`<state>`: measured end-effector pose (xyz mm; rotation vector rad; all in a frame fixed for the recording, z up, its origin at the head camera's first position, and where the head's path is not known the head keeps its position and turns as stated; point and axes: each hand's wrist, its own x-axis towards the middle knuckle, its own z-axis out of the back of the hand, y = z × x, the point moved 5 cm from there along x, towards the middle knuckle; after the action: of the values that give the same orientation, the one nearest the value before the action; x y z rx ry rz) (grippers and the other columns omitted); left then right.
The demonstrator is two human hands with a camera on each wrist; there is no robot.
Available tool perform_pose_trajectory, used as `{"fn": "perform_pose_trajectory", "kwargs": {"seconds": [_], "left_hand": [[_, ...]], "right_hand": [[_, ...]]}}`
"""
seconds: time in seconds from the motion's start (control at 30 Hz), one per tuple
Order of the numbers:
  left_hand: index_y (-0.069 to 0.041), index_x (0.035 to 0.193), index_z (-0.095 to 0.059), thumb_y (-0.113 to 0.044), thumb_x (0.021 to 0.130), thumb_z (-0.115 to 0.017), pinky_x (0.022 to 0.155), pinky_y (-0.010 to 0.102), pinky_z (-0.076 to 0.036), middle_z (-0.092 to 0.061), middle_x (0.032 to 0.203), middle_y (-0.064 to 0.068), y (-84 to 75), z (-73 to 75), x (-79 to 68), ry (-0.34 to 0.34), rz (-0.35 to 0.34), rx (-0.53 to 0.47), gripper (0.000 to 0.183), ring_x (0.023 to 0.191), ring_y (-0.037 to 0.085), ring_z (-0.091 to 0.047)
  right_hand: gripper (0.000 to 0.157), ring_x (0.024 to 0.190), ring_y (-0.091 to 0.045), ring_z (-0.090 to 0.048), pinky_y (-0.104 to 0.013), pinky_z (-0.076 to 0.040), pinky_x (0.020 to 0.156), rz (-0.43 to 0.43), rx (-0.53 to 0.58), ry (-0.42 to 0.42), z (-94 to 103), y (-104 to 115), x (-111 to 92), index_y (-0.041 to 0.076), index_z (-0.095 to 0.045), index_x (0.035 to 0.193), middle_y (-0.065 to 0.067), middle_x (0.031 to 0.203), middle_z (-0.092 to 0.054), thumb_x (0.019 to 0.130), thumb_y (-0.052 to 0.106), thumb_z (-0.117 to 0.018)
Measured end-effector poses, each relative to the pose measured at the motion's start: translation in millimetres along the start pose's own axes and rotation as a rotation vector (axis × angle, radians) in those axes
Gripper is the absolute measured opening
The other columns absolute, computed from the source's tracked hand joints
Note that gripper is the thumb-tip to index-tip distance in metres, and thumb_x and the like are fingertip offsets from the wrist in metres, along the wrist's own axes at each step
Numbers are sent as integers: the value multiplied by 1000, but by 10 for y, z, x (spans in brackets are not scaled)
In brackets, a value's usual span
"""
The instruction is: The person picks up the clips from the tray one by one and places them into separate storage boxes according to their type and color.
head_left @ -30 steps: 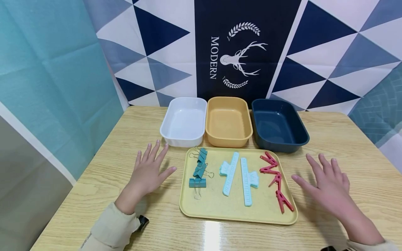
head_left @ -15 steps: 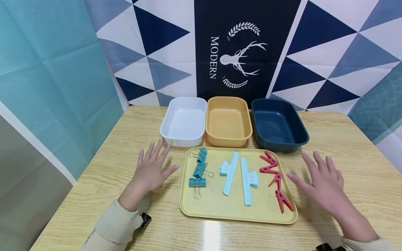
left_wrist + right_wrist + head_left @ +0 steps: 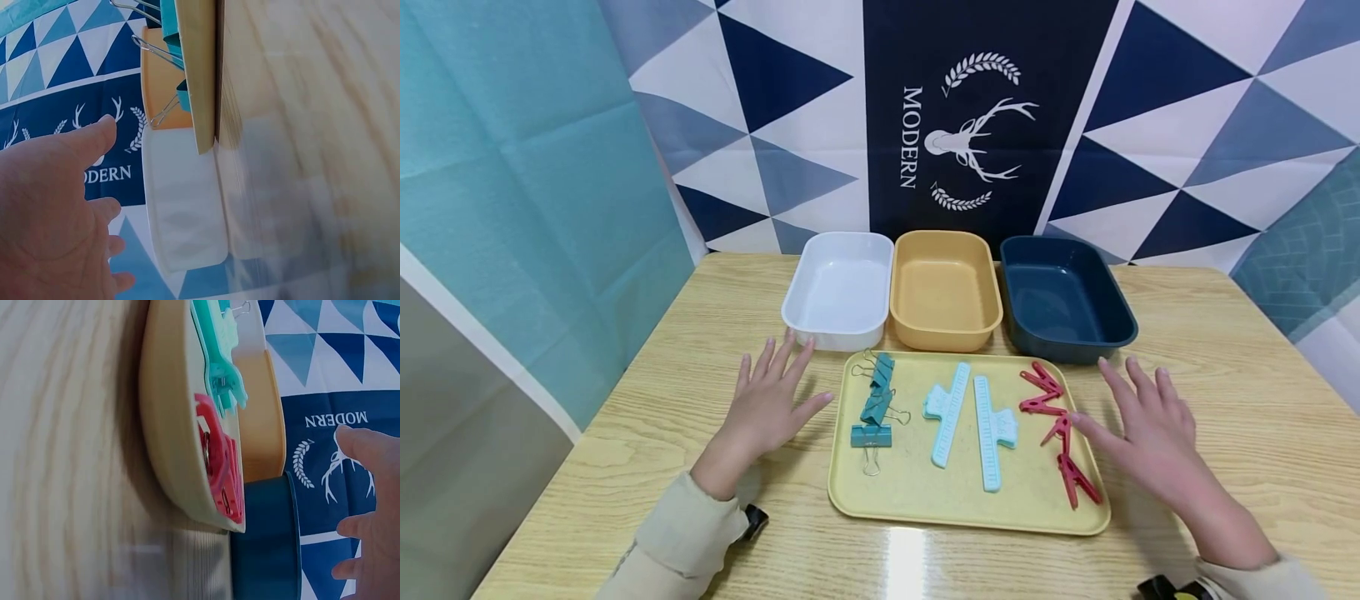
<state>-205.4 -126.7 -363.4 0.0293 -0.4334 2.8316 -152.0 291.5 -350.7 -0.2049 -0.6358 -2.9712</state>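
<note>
A yellow tray (image 3: 925,504) lies on the table with three groups of clips on it. Teal binder clips (image 3: 871,436) line its left side. Two pale blue ruler-edged clips (image 3: 988,433) are in the middle. Several red clothespins (image 3: 1077,481) run down the right side. My left hand (image 3: 765,412), fingers spread, hovers left of the tray and holds nothing. My right hand (image 3: 1153,437) is spread too, its thumb tip close to the clothespins; whether it touches them I cannot tell. Both wrist views show the hands with nothing in them.
Behind the tray stand three bins side by side: white (image 3: 838,292), orange-yellow (image 3: 946,292) and dark blue (image 3: 1067,300). A patterned cloth (image 3: 805,125) hangs behind the wooden table (image 3: 805,558). A light blue cloth (image 3: 535,167) hangs at the left.
Both hands have drifted inward toward the tray, the right one further to the left and slightly forward. The clips, tray and bins have stayed in place.
</note>
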Motion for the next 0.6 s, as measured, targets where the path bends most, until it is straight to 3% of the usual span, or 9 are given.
{"fn": "perform_pose_trajectory", "kwargs": {"seconds": [0.6], "left_hand": [[-20, 150, -13, -59, 92, -40, 109, 57, 6, -1, 155, 7, -127, -67, 106, 6, -33, 8, 75, 139, 34, 3]], "right_hand": [[85, 131, -50, 16, -74, 5, 96, 3, 29, 7, -51, 191, 54, 4, -16, 148, -34, 147, -2, 88, 50, -55]]}}
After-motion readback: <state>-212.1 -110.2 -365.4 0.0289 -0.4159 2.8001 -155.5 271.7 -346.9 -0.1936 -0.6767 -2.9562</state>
